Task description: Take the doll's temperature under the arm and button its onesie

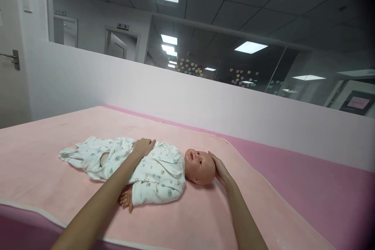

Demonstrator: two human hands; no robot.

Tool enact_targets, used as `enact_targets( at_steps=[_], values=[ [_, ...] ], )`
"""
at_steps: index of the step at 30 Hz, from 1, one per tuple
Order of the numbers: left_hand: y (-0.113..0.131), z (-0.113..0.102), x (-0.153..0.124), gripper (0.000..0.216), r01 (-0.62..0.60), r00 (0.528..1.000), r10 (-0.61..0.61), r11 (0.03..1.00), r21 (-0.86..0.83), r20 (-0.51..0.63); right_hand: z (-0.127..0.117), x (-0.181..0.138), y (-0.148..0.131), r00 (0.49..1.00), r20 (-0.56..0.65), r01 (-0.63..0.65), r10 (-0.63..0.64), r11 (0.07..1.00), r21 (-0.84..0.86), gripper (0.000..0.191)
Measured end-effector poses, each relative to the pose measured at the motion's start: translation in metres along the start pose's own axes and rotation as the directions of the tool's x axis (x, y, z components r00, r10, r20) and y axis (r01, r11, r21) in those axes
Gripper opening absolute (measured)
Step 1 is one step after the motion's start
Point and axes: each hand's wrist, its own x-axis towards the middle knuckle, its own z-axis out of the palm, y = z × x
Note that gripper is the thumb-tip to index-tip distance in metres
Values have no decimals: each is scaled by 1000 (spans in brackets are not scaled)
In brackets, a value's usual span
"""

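1. Doll (164,170) lies on its back on pink blanket (43,144), straight ahead of both hands, w/ long axis running side to side across the view: head on the right-hand side, legs trailing off beyond the left hand.
2. Left hand (142,146) rests palm-down on doll's chest, on white printed romper (158,175). Fingers curl loosely over the cloth; looks like a light hold-down, not a clench. Can't tell if any fabric is pinched.
3. Right hand (220,172) cups the far side of doll's head (202,166), palm against the crown, fingers spread and touching. Open cradle, not a closed grip.
4. Key relation: doll sits between the two hands along its own axis. Right hand at the head end, left hand mid-body. Legs end of romper (79,154) is past the left hand, well apart from the right.
5. Nearer hand: right for head, left for torso + legs. Neither hand is under the body, both contact from above or the side.
6. Doll's bare hand (126,199) pokes from the sleeve just under the left forearm (99,203), close to it; touching or not, can't tell.
7. Behind the hands: low white partition wall (205,101) runs along the far edge of darker pink mat (322,187).
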Motion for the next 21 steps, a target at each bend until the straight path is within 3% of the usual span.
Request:
enact_targets(
  at_steps=[3,12,18,21],
  values=[
    [0,-1,-1,54,27,1000,-27,999,18,-4,4,2,5,998,29,-53,48,981,188,36],
    [6,-9,-4,50,30,999,-32,997,74,30,12,5,12,995,-57,-61,79,961,269,35],
    [6,-10,-7,51,35,998,-39,997,65,52,14,10,14,973,-217,129,-74,960,248,31],
    [5,-11,-7,52,37,997,-41,998,56,70,12,10,14,979,-194,107,-56,959,263,33]
  ],
)
